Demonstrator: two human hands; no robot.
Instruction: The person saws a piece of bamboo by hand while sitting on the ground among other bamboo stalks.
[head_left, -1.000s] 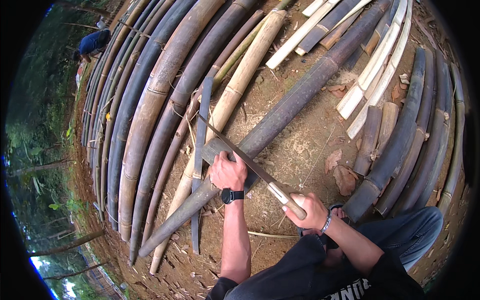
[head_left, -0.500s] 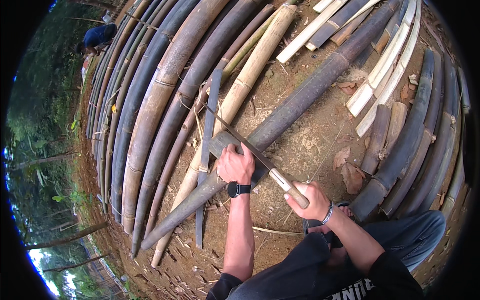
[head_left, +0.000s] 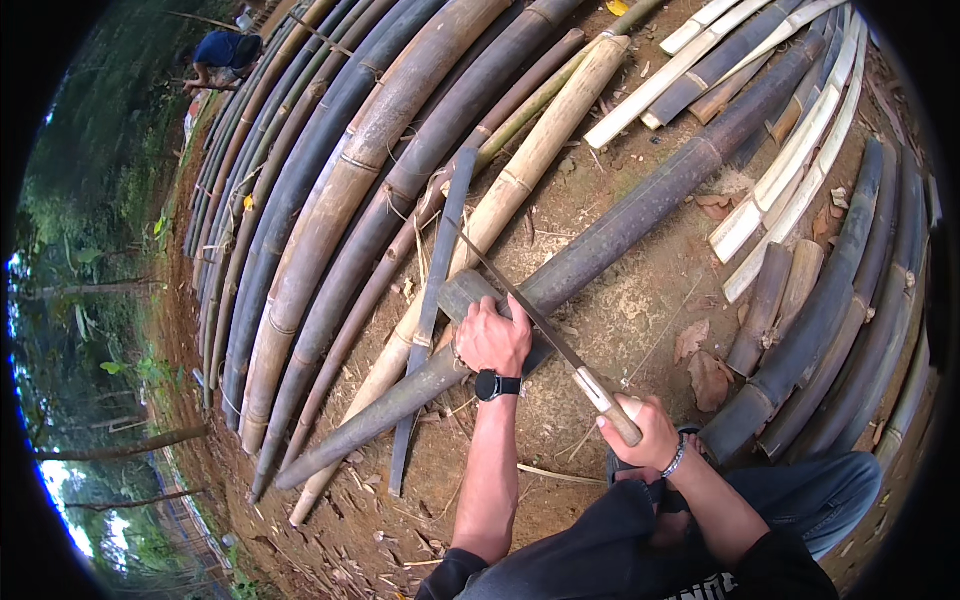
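Note:
A long dark bamboo pole (head_left: 640, 225) runs slantwise from the far right to the near left, lying over a paler pole (head_left: 510, 185). My left hand (head_left: 493, 335), with a watch on the wrist, is closed over the dark pole and presses it down. A short, wide bamboo piece (head_left: 468, 290) lies crosswise at that spot, partly hidden by the hand. In my right hand (head_left: 645, 432) is the wooden handle of a handsaw (head_left: 545, 325). Its narrow blade crosses the dark pole just right of my left fingers, pointing far left.
Many bamboo poles (head_left: 330, 215) lie side by side on the left. Split pale strips (head_left: 775, 180) are at the far right, with more dark poles (head_left: 800, 360) below them. A flat dark slat (head_left: 430, 300) passes beneath the dark pole. Another person (head_left: 225, 55) bends at the far left.
The saw has slid a little back toward me across the pole, with my right hand. My left hand keeps its place on the pole. The whole view has shifted slightly.

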